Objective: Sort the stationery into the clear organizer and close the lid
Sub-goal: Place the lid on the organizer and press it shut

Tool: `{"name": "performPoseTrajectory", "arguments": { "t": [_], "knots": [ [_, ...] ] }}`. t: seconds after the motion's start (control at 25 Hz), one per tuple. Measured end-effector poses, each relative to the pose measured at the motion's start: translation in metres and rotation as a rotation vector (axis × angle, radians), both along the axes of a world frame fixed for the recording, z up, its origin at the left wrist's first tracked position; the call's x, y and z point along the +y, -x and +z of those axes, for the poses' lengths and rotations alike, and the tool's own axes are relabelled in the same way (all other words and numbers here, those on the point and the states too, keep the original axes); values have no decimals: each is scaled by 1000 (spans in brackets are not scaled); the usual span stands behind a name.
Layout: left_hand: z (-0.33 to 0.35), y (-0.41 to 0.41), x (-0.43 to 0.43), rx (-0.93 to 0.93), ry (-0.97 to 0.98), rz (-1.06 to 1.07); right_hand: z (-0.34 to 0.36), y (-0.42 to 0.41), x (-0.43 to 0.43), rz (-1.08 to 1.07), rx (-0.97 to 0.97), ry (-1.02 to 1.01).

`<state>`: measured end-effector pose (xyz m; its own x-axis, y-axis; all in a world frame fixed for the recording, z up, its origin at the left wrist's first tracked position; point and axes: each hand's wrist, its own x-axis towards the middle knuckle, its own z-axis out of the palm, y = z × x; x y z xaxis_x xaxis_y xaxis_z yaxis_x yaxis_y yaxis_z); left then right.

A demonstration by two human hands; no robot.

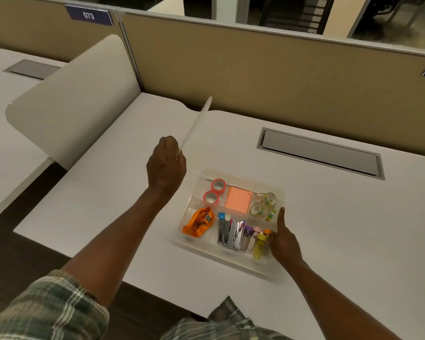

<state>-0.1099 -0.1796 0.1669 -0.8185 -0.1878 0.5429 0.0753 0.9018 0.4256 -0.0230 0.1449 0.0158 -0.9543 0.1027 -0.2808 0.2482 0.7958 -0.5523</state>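
The clear organizer (pixel 241 176) lies open on the white desk, its compartments filled. Inside are two red tape rolls (pixel 215 191), a pink sticky-note pad (pixel 238 200), patterned tape rolls (pixel 263 206), an orange lanyard (pixel 199 222), nail clippers (pixel 230 231) and small bottles (pixel 257 240). My left hand (pixel 166 164) holds the clear lid (pixel 196 122) edge-on in the air, up and to the left of the organizer. My right hand (pixel 284 238) rests against the organizer's right wall, thumb pointing up along it.
A grey cable hatch (pixel 322 153) is set into the desk behind the organizer. A beige partition (pixel 255 69) runs along the back, and a rounded white divider (pixel 79 101) stands at the left. The desk's front edge is close to my body.
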Motion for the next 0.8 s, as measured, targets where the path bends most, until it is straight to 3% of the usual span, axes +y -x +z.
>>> {"name": "performPoseTrajectory", "arguments": {
  "t": [0.2,0.32,0.44,0.6,0.72,0.8],
  "knots": [
    [41,-28,57,162,-245,-80,-2,-18,53,-7,-53,-3],
    [49,-41,85,181,-513,-120,6,-28,78,-61,36,50],
    [33,-55,101,-8,-787,-120,31,-27,96,-286,80,224],
    [-14,-72,112,-271,-1079,-122,76,-21,108,-483,-15,771],
    [-51,-80,115,-411,-1112,-84,72,-35,110,-503,-15,695],
    [-74,-85,112,-466,-964,-34,57,-50,105,-512,20,594]
  ]
}}
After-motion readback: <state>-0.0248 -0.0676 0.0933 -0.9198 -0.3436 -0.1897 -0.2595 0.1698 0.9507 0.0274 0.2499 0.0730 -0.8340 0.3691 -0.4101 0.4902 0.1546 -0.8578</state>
